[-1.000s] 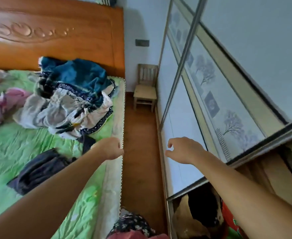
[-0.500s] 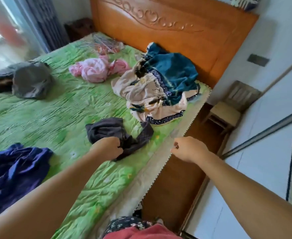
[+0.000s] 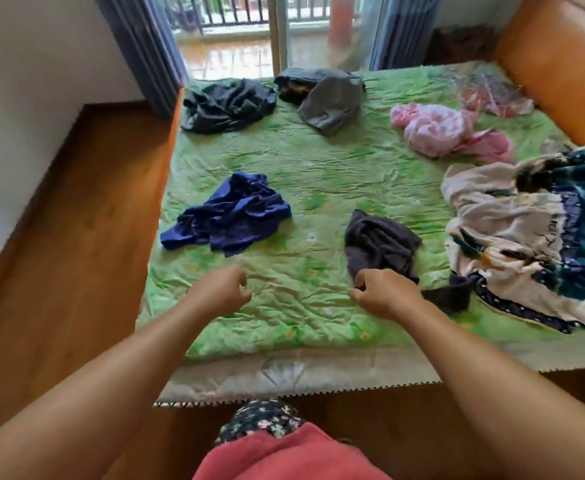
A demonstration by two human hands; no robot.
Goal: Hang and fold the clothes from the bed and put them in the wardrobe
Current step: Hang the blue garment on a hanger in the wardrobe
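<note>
Shows the bed [image 3: 318, 181] strewn with loose clothes. Places the dark grey garment [image 3: 377, 242] directly beyond the right hand [image 3: 384, 294], at its curled fingers; cannot tell whether pinched or merely touched. Runs the garment's long axis from far left to near right, with a tail trailing past the right wrist. Leaves the left hand [image 3: 223, 289] loosely curled, holding nothing, over bare bedspread, nearer the blue garment [image 3: 230, 214]. Favours, by judgement, the right hand for the pickup. Excludes the wardrobe from view, its contents unseen.
</note>
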